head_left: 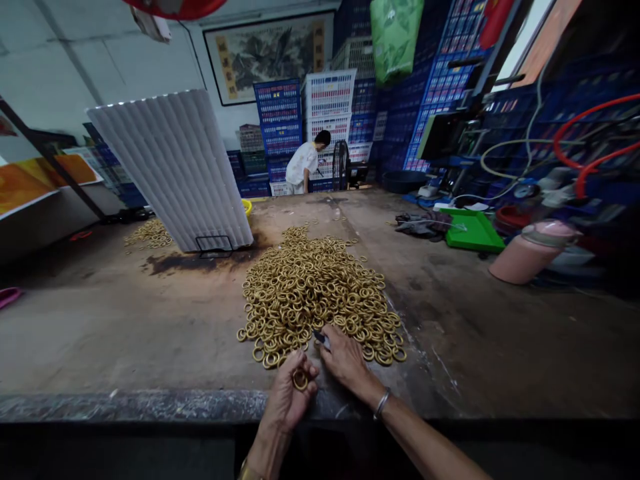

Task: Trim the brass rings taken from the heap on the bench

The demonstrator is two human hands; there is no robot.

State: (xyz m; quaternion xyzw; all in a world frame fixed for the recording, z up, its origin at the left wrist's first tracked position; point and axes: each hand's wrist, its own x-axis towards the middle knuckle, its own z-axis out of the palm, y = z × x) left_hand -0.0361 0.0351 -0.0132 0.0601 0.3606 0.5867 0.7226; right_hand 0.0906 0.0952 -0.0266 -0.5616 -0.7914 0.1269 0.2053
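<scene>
A large heap of brass-coloured rings (320,287) lies on the worktable in front of me. My left hand (294,387) is closed at the near edge of the heap, palm turned up, with a brass ring (300,379) held in its fingers. Beside it, my right hand (345,360) grips a small dark-tipped tool (321,339), perhaps a knife or a marker; I cannot tell which. The tool's tip points at the rings at the front of the heap, and the fingers wrap its pale body.
A ridged white panel (175,167) leans in a black wire stand (214,245) on the left. A smaller ring pile (149,235) lies behind it. To the right are a green tray (473,230) and a pink bottle (535,252). A person (305,163) bends near stacked crates.
</scene>
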